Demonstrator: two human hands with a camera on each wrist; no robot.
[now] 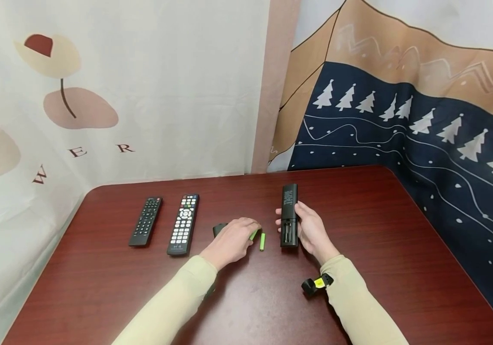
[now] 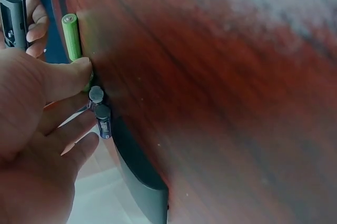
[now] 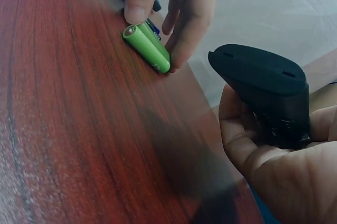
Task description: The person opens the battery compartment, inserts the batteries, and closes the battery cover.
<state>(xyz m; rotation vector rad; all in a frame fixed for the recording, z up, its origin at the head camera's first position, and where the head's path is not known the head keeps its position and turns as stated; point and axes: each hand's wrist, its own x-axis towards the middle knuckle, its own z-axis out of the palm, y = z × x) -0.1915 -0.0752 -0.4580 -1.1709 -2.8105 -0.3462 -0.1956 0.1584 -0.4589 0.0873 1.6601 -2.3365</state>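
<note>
My right hand (image 1: 313, 230) holds a black remote control (image 1: 289, 206) above the table, its back turned up and its battery compartment uncovered. In the right wrist view the remote's end (image 3: 260, 68) faces the camera. My left hand (image 1: 233, 239) is low over the table, thumb and fingers pinching a green battery (image 1: 253, 234). A second green battery (image 1: 262, 242) lies close beside it on the table. Dark batteries (image 2: 104, 121) lie by the left fingers in the left wrist view. Next to them is a smooth black piece (image 2: 139, 171), partly hidden by the hand in the head view.
Two more remotes lie face up on the left of the brown table (image 1: 401, 268): a smaller black remote (image 1: 146, 223) and a larger one (image 1: 183, 225) with white buttons. Printed curtains (image 1: 186, 96) hang behind the table's back edge and along its right side.
</note>
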